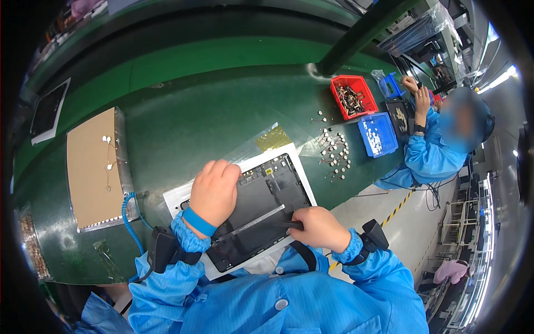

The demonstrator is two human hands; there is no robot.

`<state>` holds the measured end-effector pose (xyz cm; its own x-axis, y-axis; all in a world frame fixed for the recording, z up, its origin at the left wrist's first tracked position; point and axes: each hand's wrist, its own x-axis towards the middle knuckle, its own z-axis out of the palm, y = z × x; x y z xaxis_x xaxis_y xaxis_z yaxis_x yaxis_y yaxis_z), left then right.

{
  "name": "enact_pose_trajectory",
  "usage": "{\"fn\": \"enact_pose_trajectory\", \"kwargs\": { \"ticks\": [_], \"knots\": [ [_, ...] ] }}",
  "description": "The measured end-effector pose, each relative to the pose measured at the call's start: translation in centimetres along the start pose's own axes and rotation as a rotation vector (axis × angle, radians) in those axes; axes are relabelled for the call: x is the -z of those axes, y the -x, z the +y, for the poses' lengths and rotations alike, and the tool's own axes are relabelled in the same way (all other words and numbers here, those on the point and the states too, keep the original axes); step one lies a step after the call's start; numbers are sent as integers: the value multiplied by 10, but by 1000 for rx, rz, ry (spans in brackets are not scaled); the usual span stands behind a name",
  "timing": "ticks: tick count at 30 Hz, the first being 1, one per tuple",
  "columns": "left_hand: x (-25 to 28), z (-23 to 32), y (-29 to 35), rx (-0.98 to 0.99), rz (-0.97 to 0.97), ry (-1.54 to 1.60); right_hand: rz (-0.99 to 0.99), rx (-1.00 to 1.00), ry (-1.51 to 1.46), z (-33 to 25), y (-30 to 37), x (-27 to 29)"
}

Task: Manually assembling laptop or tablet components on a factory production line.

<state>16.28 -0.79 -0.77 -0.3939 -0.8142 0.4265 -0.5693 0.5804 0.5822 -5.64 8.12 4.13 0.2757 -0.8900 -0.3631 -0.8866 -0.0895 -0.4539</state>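
A black flat device housing point(257, 196), like an open laptop or tablet shell, lies tilted in a white tray point(303, 177) right before me. Its inside shows, with small parts along the far edge and a pale strip across the middle. My left hand point(214, 189) is closed at the far left part of the housing, its fingertips pressed together; what they hold, if anything, is hidden. My right hand point(320, 229) grips a slim black tool point(290, 225) over the near right part of the housing; its kind is unclear. A blue band with a coiled cord circles my left wrist.
Small white round parts with wires point(335, 149) lie scattered right of the tray. Beyond stand a red bin point(356, 114) and a blue bin point(362, 133). A brown board point(92, 167) lies left. A co-worker in blue point(436, 150) works at the right; a green post point(361, 38) rises behind.
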Motion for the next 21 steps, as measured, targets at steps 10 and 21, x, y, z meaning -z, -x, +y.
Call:
{"fn": "enact_pose_trajectory", "kwargs": {
  "ticks": [10, 21],
  "knots": [
    [2, 2, 1, 35, -10, -25, 447, -109, -107, 12, -16, 16],
    [6, 9, 0, 9, -66, -42, 541, -186, -53, 38, -35, 6]
  ]
}}
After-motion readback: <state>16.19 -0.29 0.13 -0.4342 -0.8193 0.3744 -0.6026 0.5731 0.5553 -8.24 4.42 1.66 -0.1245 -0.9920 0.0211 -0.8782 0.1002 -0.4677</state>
